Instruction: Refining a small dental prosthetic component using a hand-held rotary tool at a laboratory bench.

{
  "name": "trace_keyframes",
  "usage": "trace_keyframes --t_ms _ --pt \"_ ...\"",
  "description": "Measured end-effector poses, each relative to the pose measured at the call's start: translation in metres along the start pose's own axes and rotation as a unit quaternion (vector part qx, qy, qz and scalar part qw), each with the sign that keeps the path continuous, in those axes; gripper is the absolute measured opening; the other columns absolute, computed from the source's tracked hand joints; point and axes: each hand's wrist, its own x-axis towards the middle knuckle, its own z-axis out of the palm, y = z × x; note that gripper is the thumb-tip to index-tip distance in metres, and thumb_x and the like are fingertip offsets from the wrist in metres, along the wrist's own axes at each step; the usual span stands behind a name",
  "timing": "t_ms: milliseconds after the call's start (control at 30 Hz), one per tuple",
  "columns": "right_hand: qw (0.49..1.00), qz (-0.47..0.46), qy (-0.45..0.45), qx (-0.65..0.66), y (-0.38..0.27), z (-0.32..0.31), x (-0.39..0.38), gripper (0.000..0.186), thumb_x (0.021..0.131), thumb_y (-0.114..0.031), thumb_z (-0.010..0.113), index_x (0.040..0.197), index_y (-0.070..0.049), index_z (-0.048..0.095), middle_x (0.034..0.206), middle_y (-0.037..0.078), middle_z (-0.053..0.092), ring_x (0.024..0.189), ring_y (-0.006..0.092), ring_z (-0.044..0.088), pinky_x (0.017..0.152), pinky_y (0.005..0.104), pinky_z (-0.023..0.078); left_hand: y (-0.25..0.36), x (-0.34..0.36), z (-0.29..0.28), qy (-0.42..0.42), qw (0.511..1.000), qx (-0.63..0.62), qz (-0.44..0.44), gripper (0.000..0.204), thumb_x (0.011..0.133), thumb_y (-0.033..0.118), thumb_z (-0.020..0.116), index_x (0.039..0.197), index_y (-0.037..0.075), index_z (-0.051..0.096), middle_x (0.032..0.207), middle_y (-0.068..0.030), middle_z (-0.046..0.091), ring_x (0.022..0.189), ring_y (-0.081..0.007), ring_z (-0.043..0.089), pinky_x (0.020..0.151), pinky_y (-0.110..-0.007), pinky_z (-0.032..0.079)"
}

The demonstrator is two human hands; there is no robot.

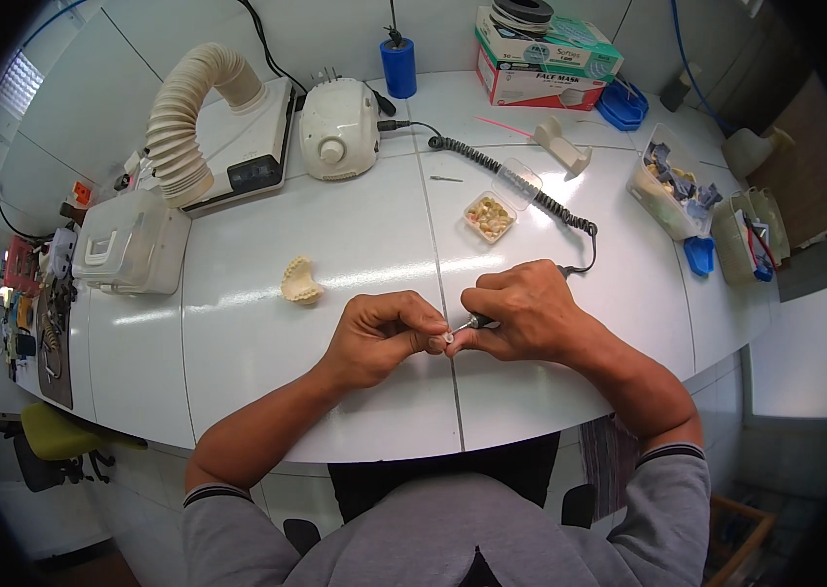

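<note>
A tiny pale piece, too small to identify, sits pinched in the left hand fingertips over the white worktable near its front edge. The right hand is closed around a slim rotary handpiece; most of its body is hidden in the fist. Its long axis runs roughly left-right, tip pointing left at the piece. A coiled black cord runs back from it to the white motor unit. A plaster dental cast lies left, apart; a small open box of teeth sits behind
</note>
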Motion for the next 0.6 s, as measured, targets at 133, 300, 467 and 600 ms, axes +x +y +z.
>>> trace_keyframes --t_ms 133,300,467,600 --pt "1.0 -0.002 0.001 0.001 -0.0006 -0.0012 0.0 0.066 0.089 -0.075 0.07 0.072 -0.012 0.069 0.057 0.002 0.06 0.046 0.0238 0.059 0.045 0.0399 0.041 0.0002 0.0001 0.0002 -0.003 1.0 0.0 0.005 0.015 0.098 -0.012 0.069 0.104 -0.001 0.076 0.102 -0.0106 0.075 0.094 -0.0156 0.074 0.087 -0.03 0.062" --pt "1.0 -0.005 0.002 -0.004 -0.0002 -0.0005 0.0004 0.065 0.088 -0.075 0.071 0.072 -0.012 0.068 0.057 0.002 0.06 0.046 0.0237 0.059 0.045 0.0394 0.041 -0.0005 0.0002 0.0001 -0.002 1.0 -0.004 0.006 0.015 0.097 -0.012 0.069 0.105 -0.001 0.076 0.102 -0.0107 0.075 0.094 -0.0159 0.074 0.087 -0.031 0.062" --pt "1.0 0.002 0.016 -0.008 -0.0008 -0.0009 -0.0005 0.065 0.088 -0.075 0.072 0.071 -0.012 0.068 0.056 0.002 0.059 0.045 0.0226 0.058 0.044 0.0383 0.04 0.0002 0.0012 0.0009 0.001 1.0 0.002 0.014 0.014 0.097 -0.011 0.07 0.104 -0.001 0.077 0.102 -0.0113 0.075 0.095 -0.0165 0.074 0.088 -0.031 0.062" --pt "1.0 0.002 0.023 -0.004 -0.0003 0.0007 0.0002 0.066 0.087 -0.075 0.072 0.07 -0.011 0.067 0.056 0.001 0.059 0.045 0.0224 0.058 0.044 0.0381 0.039 0.0 0.0007 0.0001 0.002 1.0 -0.001 0.016 0.014 0.097 -0.011 0.07 0.104 -0.002 0.077 0.102 -0.0113 0.075 0.094 -0.0166 0.074 0.088 -0.031 0.062"
